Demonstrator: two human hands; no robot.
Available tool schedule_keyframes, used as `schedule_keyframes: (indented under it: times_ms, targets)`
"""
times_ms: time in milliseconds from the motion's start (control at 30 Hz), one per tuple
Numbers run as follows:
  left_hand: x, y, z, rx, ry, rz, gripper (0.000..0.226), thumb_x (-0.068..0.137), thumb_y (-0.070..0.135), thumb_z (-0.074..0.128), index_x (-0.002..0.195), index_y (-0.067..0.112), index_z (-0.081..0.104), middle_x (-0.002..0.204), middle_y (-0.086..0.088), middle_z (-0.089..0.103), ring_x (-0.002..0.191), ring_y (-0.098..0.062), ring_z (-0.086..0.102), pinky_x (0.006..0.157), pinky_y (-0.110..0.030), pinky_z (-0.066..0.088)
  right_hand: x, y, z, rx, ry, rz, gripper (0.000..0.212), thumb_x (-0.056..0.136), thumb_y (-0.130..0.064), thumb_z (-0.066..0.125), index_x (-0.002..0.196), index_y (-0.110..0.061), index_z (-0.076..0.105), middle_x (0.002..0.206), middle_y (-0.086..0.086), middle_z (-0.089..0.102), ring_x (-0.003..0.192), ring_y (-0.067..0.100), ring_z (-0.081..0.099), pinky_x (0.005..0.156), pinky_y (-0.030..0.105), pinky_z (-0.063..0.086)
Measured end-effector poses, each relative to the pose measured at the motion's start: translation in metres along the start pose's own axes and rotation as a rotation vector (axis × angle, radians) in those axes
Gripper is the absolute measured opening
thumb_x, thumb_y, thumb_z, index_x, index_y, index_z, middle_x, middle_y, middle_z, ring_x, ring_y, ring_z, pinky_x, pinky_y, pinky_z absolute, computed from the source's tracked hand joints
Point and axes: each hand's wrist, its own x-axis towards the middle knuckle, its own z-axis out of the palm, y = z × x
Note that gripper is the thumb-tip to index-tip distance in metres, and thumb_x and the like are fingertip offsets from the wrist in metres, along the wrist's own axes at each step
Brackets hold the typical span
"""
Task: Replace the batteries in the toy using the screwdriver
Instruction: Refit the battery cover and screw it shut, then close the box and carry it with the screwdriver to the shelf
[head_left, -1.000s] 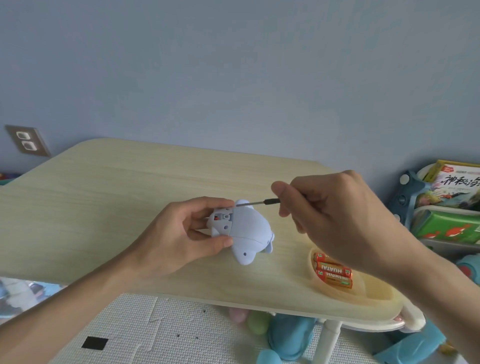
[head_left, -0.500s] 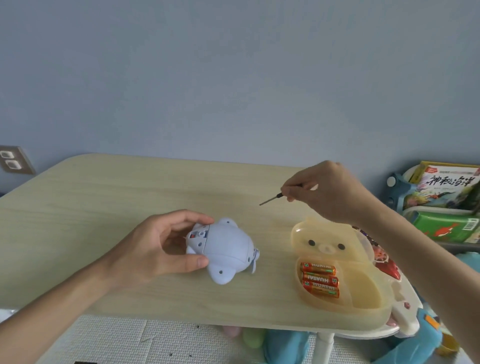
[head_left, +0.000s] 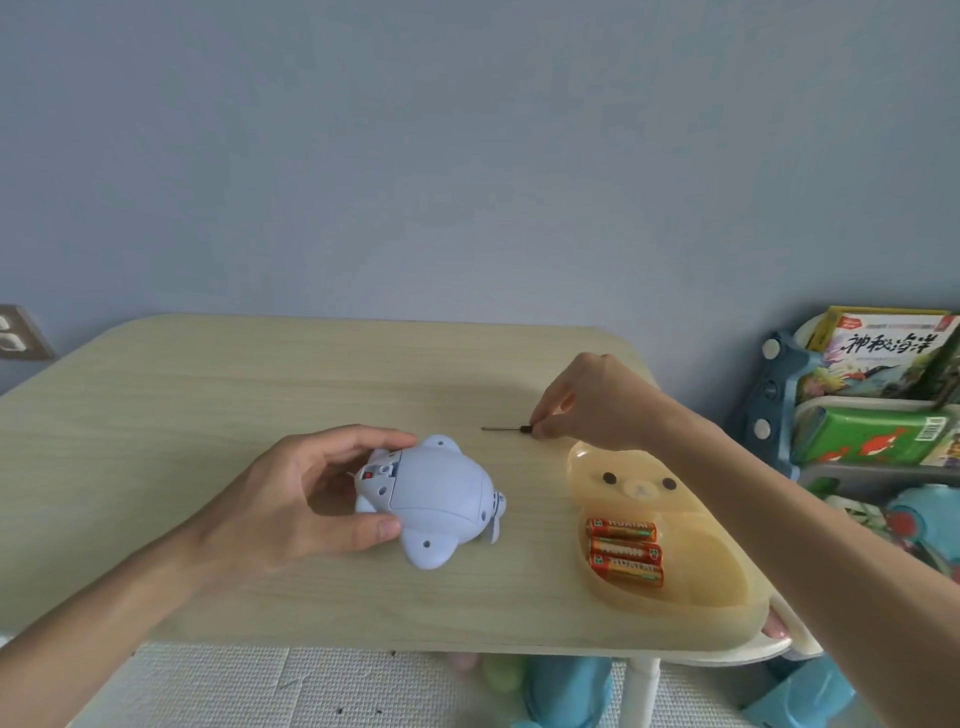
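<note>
Head view. The light-blue toy (head_left: 434, 499) lies belly-up on the wooden worktop (head_left: 208, 395), its underside panel facing the camera. Near its left end a small recess with a red switch shows; whether the battery cover is loosened or merely closed cannot be told from this view. Three orange batteries (head_left: 625, 551) lie side by side in a translucent yellow bear-faced tray (head_left: 722, 566) at the worktop's right edge, well apart from the toy — none has been fitted, so the exchange itself appears not yet done.

The left hand (head_left: 306, 499) approaches from the lower left, forearm resting low, and cups the toy's left end: the thumb presses its near side, the fingers (head_left: 363, 434) curl over the far side, grasping the toy against the worktop. The right hand (head_left: 587, 410) reaches in from the right above the tray's upper rim, wrist raised, fingertips pinched on the dark handle of a thin screwdriver (head_left: 506, 428). The shaft lies nearly level at or just above the worktop and points left toward the toy, though apart from it — contact with the surface cannot be confirmed.

Judged remaining: opening the compartment, swapping the cells, refastening the cover.
</note>
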Motion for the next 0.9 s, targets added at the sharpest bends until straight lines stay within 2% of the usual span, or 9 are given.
schedule_keyframes:
  times_ms: [167, 333, 467, 533, 600, 667, 733, 800, 900]
  targets:
    - [0.001, -0.001, -0.001, 0.002, 0.005, -0.005, 0.064, 0.064, 0.031, 0.093, 0.124, 0.041, 0.075, 0.129, 0.004, 0.079, 0.121, -0.014, 0.074, 0.100, -0.022, 0.058, 0.000, 0.001, -0.003, -0.005, -0.025, -0.008, 0.013, 0.087, -0.026, 0.082, 0.100, -0.029, 0.084, 0.093, -0.015, 0.073, 0.100, 0.011, 0.070, 0.085, 0.025, 0.050]
    - [0.001, 0.004, -0.007, 0.023, 0.006, -0.009, 0.065, 0.063, 0.035, 0.092, 0.125, 0.040, 0.075, 0.133, 0.004, 0.077, 0.125, -0.019, 0.072, 0.107, -0.033, 0.058, -0.011, 0.004, -0.019, 0.005, 0.029, -0.053, 0.023, 0.088, -0.028, 0.083, 0.110, -0.026, 0.081, 0.115, -0.009, 0.078, 0.105, 0.009, 0.070, 0.090, 0.023, 0.050]
    - [0.008, 0.031, -0.019, 0.185, 0.083, 0.034, 0.065, 0.065, 0.062, 0.086, 0.126, 0.045, 0.074, 0.138, 0.015, 0.074, 0.130, -0.011, 0.067, 0.114, -0.045, 0.051, -0.043, 0.021, -0.051, -0.031, 0.085, -0.077, 0.027, 0.088, -0.041, 0.079, 0.112, -0.029, 0.081, 0.116, -0.014, 0.078, 0.101, 0.004, 0.071, 0.096, 0.029, 0.056]
    - [0.016, 0.055, -0.011, 0.317, 0.099, 0.070, 0.067, 0.064, 0.078, 0.080, 0.125, 0.051, 0.073, 0.137, 0.025, 0.072, 0.126, -0.003, 0.065, 0.115, -0.043, 0.047, -0.063, 0.035, -0.064, -0.066, 0.055, -0.071, 0.033, 0.088, -0.052, 0.074, 0.113, -0.032, 0.080, 0.114, -0.017, 0.078, 0.097, -0.002, 0.071, 0.095, 0.029, 0.059]
    - [0.030, 0.080, 0.013, 0.353, 0.079, 0.105, 0.056, 0.069, 0.076, 0.079, 0.120, 0.052, 0.075, 0.129, 0.032, 0.073, 0.117, 0.002, 0.066, 0.108, -0.032, 0.048, -0.082, 0.050, -0.071, -0.118, -0.003, -0.045, 0.042, 0.086, -0.060, 0.071, 0.118, -0.033, 0.077, 0.114, -0.019, 0.077, 0.096, -0.006, 0.070, 0.087, 0.019, 0.056]
    - [0.050, 0.097, 0.046, 0.365, 0.045, 0.127, 0.052, 0.074, 0.070, 0.083, 0.119, 0.046, 0.078, 0.118, 0.029, 0.078, 0.110, 0.005, 0.070, 0.098, -0.017, 0.050, -0.095, 0.063, -0.073, -0.151, -0.031, -0.009, 0.047, 0.085, -0.061, 0.073, 0.123, -0.034, 0.074, 0.115, -0.018, 0.075, 0.097, -0.004, 0.070, 0.079, 0.010, 0.049]
    - [0.073, 0.101, 0.077, 0.431, -0.030, 0.090, 0.054, 0.076, 0.058, 0.084, 0.126, 0.038, 0.077, 0.112, 0.023, 0.078, 0.103, 0.008, 0.074, 0.090, -0.007, 0.052, -0.104, 0.074, -0.069, -0.149, -0.037, 0.017, 0.050, 0.083, -0.061, 0.075, 0.125, -0.034, 0.074, 0.117, -0.019, 0.075, 0.097, -0.005, 0.070, 0.079, 0.009, 0.049]
    - [0.093, 0.096, 0.100, 0.509, -0.099, 0.032, 0.054, 0.084, 0.044, 0.088, 0.135, 0.032, 0.072, 0.119, 0.017, 0.077, 0.103, 0.008, 0.075, 0.092, -0.011, 0.055, -0.108, 0.084, -0.062, -0.134, -0.037, 0.035, 0.048, 0.082, -0.062, 0.075, 0.123, -0.037, 0.075, 0.115, -0.022, 0.076, 0.093, -0.006, 0.071, 0.082, 0.014, 0.055]
    - [0.112, 0.085, 0.112, 0.586, -0.133, -0.032, 0.060, 0.090, 0.031, 0.087, 0.145, 0.024, 0.066, 0.141, 0.006, 0.073, 0.114, -0.006, 0.075, 0.100, -0.025, 0.055, -0.113, 0.093, -0.053, -0.069, -0.017, 0.056, 0.043, 0.080, -0.064, 0.074, 0.116, -0.040, 0.078, 0.109, -0.026, 0.077, 0.087, -0.008, 0.072, 0.087, 0.025, 0.061]
